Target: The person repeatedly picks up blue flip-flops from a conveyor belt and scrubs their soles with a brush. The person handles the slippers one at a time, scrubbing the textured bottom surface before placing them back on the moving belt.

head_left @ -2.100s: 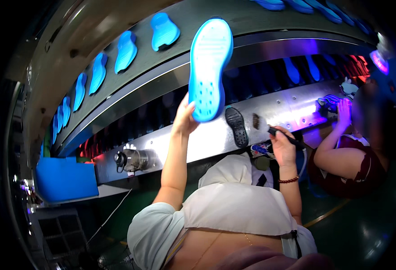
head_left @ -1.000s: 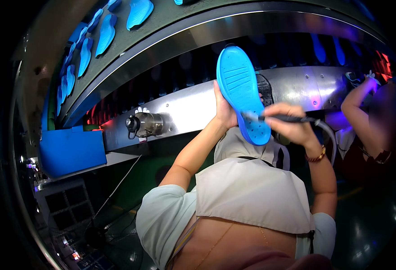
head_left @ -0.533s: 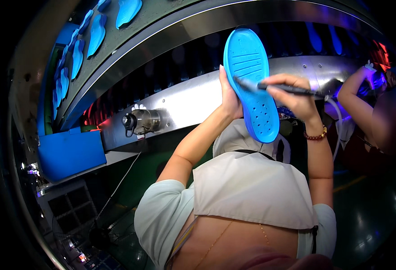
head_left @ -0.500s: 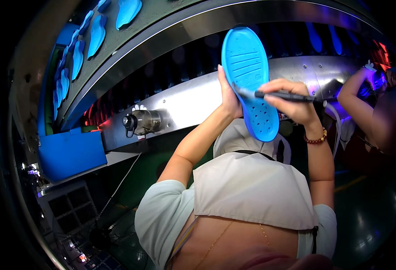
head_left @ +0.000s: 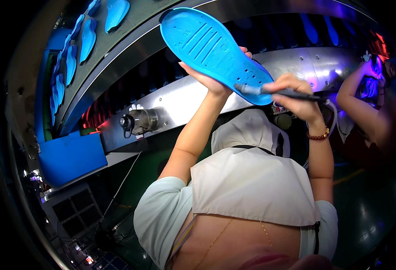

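My left hand [head_left: 212,82] grips a bright blue insole [head_left: 201,41] from underneath, its thumb along the near edge and fingertips showing past the far edge. Grooves, small holes and moulded marks cover the face turned up to me. Tilted, the insole's wide end points to the far left, its other end toward my right hand [head_left: 297,96]. Closed around a dark handle, that hand holds a brush [head_left: 292,93] whose pale bristles lie over the holed end. A pale tube [head_left: 333,112] hangs by the handle's rear end.
Beyond a curved metal rail, a conveyor belt [head_left: 100,49] carries several blue insoles. A dark capped bottle [head_left: 145,121] stands on the metal ledge [head_left: 180,102], left of my left forearm. Farther left is a blue box [head_left: 72,157]. Another person's arm [head_left: 360,96] reaches in at right.
The insole has turned counterclockwise, its wide end swinging far left. My left hand has shifted left and lower under it. The brush has gone from the middle to the holed end.
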The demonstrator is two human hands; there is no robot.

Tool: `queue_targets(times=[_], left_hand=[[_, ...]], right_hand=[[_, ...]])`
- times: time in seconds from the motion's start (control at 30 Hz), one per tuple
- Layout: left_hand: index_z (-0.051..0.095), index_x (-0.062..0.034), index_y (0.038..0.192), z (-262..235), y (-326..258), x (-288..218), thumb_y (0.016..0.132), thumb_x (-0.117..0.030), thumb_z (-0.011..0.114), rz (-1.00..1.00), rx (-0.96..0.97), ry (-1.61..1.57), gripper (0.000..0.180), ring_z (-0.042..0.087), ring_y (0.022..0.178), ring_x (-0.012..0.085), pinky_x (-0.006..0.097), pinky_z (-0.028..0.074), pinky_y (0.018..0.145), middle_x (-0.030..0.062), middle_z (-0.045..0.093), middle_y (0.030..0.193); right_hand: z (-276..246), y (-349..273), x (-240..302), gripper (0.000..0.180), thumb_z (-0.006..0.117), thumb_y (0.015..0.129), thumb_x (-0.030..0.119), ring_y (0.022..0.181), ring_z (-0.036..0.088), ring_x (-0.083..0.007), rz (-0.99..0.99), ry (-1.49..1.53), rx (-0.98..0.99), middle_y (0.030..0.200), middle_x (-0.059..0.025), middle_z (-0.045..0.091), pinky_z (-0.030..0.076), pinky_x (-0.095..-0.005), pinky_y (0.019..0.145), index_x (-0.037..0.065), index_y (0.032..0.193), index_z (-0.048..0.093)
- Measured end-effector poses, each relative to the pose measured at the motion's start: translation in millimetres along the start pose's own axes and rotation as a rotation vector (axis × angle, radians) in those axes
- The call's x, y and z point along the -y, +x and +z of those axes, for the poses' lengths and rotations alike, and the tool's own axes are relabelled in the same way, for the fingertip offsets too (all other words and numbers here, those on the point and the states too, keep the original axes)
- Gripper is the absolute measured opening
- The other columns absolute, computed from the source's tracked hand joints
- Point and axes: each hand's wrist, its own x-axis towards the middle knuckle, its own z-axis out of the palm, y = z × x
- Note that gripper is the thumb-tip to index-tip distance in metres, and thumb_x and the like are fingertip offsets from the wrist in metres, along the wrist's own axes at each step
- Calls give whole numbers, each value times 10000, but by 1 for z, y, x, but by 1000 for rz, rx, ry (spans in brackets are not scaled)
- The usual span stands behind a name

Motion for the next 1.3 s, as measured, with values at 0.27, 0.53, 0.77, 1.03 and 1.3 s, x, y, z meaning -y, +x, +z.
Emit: queue_targets(times=[0.27,0.53,0.77,1.03,1.3], left_hand=[[434,-28,1156,-1,16,-6,580,-854,11,29,11,57,1092,562,801,348,465,454,746,232,564,918],[405,-35,1188,-1,22,-10,585,-843,-18,5,72,52,1093,564,825,354,469,463,755,245,553,949],[336,4,1239,5,20,-25,592,-844,15,-27,188,71,1113,533,919,369,486,431,824,263,505,1049],[308,-31,1268,8,-15,-9,831,-305,433,-169,93,-51,531,533,1008,250,358,440,863,153,488,1158],[422,20,1181,4,3,-39,813,-284,497,-739,228,97,484,578,906,236,335,463,805,176,544,1068]], right_hand=[[-6,0,-3,200,637,687,-16,800,573,-164,90,101,-101,876,-100,608,450,-248,699,3,887,636],[-16,-3,1,224,647,680,-29,755,572,-142,99,25,-131,847,-79,619,447,-234,689,23,898,643],[-14,0,-11,205,607,696,-58,867,575,-172,89,377,-38,930,-146,613,463,-247,762,-26,898,619],[18,5,17,201,578,760,-20,894,584,-197,183,490,-19,971,-173,599,459,-281,815,-51,958,565],[3,15,27,207,637,690,-37,844,618,-207,14,34,220,918,-131,634,482,-277,755,-14,895,621]])
